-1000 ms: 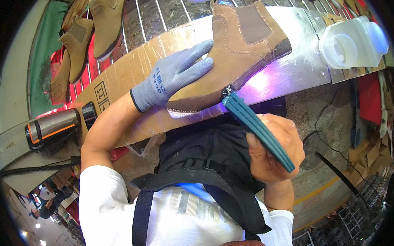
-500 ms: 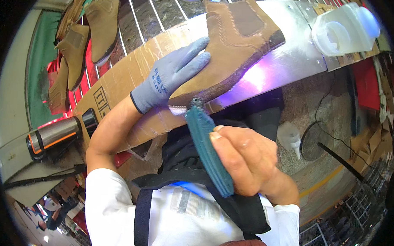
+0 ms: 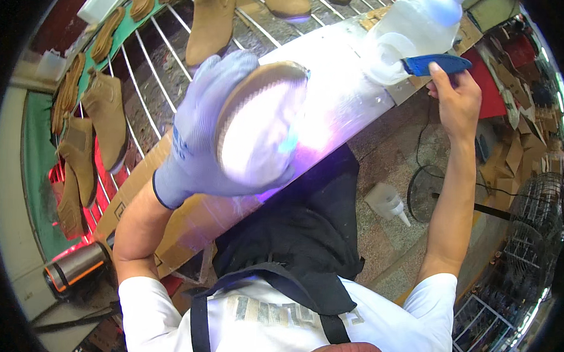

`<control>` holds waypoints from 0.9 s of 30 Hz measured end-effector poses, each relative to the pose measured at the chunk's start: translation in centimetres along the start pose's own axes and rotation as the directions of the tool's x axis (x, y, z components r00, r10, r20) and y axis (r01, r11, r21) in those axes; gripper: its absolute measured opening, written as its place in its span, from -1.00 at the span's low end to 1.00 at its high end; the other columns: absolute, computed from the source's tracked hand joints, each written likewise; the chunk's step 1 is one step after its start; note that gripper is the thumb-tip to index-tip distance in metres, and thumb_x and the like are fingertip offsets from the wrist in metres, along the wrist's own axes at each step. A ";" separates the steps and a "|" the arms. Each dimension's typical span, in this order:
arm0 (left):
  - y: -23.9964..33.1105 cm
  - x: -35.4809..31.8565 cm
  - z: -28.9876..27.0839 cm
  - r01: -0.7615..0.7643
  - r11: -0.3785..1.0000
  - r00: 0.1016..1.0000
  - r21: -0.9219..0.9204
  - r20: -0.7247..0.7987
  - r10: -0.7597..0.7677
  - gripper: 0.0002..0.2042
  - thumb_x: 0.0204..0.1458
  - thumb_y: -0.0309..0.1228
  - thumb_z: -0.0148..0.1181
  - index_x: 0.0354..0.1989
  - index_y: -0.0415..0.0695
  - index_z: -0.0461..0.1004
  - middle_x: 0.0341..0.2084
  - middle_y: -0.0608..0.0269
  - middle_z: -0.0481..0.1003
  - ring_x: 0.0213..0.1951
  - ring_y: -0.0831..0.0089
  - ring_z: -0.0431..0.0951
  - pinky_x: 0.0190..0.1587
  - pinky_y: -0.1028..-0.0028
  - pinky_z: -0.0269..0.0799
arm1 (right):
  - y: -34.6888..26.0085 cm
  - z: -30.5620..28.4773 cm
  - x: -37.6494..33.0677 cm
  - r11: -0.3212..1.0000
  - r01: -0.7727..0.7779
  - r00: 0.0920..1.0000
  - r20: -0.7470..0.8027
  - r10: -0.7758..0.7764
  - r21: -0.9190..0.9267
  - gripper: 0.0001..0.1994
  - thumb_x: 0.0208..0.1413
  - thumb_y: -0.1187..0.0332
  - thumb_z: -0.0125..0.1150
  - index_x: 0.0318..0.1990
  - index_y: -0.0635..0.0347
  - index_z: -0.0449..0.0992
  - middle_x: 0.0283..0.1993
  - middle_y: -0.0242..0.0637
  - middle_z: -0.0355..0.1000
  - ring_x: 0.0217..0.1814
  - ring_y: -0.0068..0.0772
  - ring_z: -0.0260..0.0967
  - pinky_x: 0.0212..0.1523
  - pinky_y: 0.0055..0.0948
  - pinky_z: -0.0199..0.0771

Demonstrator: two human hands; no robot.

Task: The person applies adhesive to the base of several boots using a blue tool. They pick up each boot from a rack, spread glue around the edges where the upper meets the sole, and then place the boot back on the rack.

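My left hand [image 3: 199,136], in a grey-blue glove, grips a brown suede boot [image 3: 235,97] that is turned so its pale sole faces up under bright light. The fingers wrap round the boot's side and much of the upper is hidden. My bare right hand [image 3: 455,98] is stretched out to the far right and pinches a blue-handled brush [image 3: 438,63]. Its tip is at the round opening of a translucent plastic jug [image 3: 418,25]; whether the bristles touch liquid there I cannot tell.
A cardboard-and-metal-topped bench [image 3: 353,104] runs under the boot. Several brown boots [image 3: 107,114] hang or lie on a metal bar rack at the left and far side. A steel flask [image 3: 77,271] lies at the left. On the floor is a small plastic bottle [image 3: 387,201].
My right hand has moved from the boot's edge out to the jug, taking the brush along. My left hand has lifted and turned the boot sole up.
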State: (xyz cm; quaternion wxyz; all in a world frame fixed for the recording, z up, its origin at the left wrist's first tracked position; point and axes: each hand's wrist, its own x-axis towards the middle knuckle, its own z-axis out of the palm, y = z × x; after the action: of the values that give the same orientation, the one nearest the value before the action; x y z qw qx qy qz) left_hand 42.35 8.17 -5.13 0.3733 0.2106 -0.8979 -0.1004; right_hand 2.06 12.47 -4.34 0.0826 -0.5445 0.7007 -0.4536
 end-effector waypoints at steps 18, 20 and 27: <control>-2.9 3.3 1.0 0.107 0.993 0.993 0.053 -0.057 -0.104 0.00 -0.73 0.05 0.73 0.07 -0.13 0.54 -0.24 0.14 0.64 -0.18 0.15 0.68 -0.05 0.30 0.57 | 2.9 3.3 2.7 0.958 -0.232 0.967 0.144 0.208 0.171 -0.71 0.20 0.21 0.37 -0.27 0.33 0.64 -0.40 -0.26 0.61 -0.40 -0.53 0.56 -0.35 -0.51 0.58; -1.5 3.4 -0.8 0.109 0.985 0.994 0.136 -0.023 -0.107 -0.01 -0.74 0.05 0.72 0.07 -0.12 0.54 -0.27 0.16 0.63 -0.22 0.15 0.67 -0.10 0.31 0.58 | 3.7 3.2 2.5 0.901 -0.290 0.956 0.151 0.253 0.323 -0.72 0.21 0.23 0.37 -0.24 0.34 0.63 -0.37 -0.26 0.60 -0.39 -0.53 0.56 -0.34 -0.55 0.61; 0.5 2.1 -5.6 -0.076 0.845 0.989 0.529 0.149 -0.004 0.02 -0.61 0.20 0.55 0.14 -0.15 0.48 -0.29 0.26 0.60 -0.27 0.30 0.65 -0.18 0.38 0.52 | 4.9 1.5 0.0 0.509 -0.336 0.941 0.300 0.154 0.793 -0.77 0.27 0.31 0.27 -0.09 0.31 0.57 -0.27 -0.23 0.62 -0.34 -0.50 0.61 -0.29 -0.52 0.71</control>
State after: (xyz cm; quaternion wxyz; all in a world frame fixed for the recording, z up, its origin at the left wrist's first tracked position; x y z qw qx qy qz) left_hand 44.81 7.54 0.29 0.2362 0.2812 -0.9188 0.1449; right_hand -0.37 11.60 -8.75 0.4612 -0.3749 0.4590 -0.6604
